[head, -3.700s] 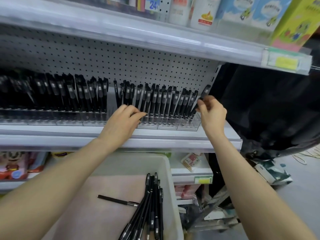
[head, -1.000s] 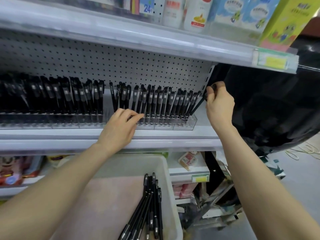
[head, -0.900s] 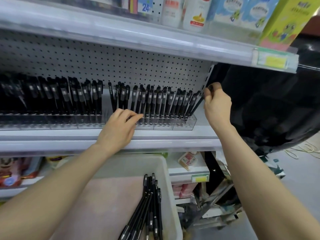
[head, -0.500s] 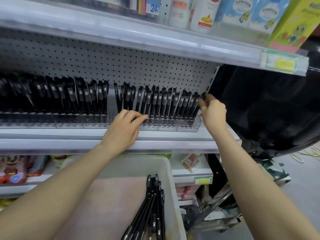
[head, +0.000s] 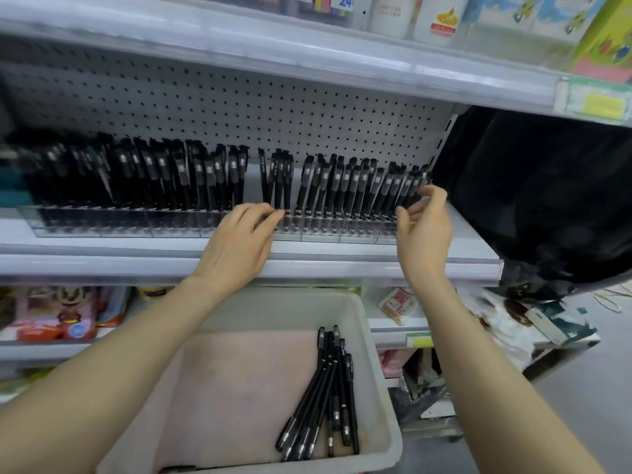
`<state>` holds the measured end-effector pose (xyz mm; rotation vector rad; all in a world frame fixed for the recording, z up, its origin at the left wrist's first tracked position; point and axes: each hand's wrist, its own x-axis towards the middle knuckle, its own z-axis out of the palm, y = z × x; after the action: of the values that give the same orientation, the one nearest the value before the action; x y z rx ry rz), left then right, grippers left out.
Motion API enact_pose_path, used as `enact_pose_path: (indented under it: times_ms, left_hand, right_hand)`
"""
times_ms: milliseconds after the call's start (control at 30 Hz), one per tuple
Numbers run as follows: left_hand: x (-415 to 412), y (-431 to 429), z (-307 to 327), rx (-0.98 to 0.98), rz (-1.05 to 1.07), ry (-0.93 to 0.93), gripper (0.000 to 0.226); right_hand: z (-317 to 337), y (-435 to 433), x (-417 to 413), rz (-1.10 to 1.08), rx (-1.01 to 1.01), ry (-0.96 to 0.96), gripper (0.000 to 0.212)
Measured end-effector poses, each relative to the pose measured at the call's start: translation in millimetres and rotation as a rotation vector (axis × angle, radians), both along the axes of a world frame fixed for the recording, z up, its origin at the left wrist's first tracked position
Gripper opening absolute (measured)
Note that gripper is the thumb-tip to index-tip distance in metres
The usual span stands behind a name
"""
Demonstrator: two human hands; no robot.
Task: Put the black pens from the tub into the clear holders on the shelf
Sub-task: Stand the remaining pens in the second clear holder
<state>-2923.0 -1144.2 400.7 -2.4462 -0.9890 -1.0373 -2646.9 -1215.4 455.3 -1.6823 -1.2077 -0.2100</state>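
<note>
Black pens point(head: 143, 179) stand tip down in a long row of clear holders point(head: 102, 222) on the shelf point(head: 102, 265), packed tight at the left, with one bare slot showing near the middle. The left hand point(head: 239, 244) rests on the holders' front wall beside that slot, fingers straight and close together, gripping nothing. Below, a pale tub point(head: 379, 364) holds a loose bundle of pens point(head: 321, 395) lying against its right wall. They look light, stiff and smooth, so likely to roll or slip from a careless grip; a pinch at mid-barrel, a few at a time, seems the surest hold. The right hand point(head: 424, 234) is at the row's right end, fingers curled and thumb apart, touching the last pens. Whether it pinches one I cannot tell. Room to move looks fair between tub and shelf, but the upper shelf point(head: 273, 46) overhangs the row, so each pen probably has to come in low and tilted over the holders' front lip. Past the right hand the shelf ends at an upright post point(head: 444, 138), and a dark cloth point(head: 530, 200) hangs just beyond.
</note>
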Motion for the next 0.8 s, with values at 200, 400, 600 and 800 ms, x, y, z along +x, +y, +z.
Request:
enact_pose_path:
  times_ms: [200,400,600,800]
  left_hand:
    - [-22.1,-21.7,-8.0,-0.038,-0.026,-0.019,0.040]
    - [-44.4,-62.4,-34.1,-0.122,-0.089,-0.037,0.031]
    - [-54.9,-100.9,-71.5,-0.663,-0.053,0.087,0.042]
    - [-41.0,-109.0,-98.7,-0.883,0.017,0.363,0.042]
  right_hand:
    - [-37.3,-13.4,-73.0,0.177,-0.067,-0.072,0.019]
    - [-85.0,-34.4,-113.9,0.296,-0.286,-0.170,0.015]
    - [-102.5,-72.0,-116.6,0.147,-0.997,-0.470,0.030]
    - [-117.0,-90.5,-134.7,0.184,-1.373,-0.499,0.044]
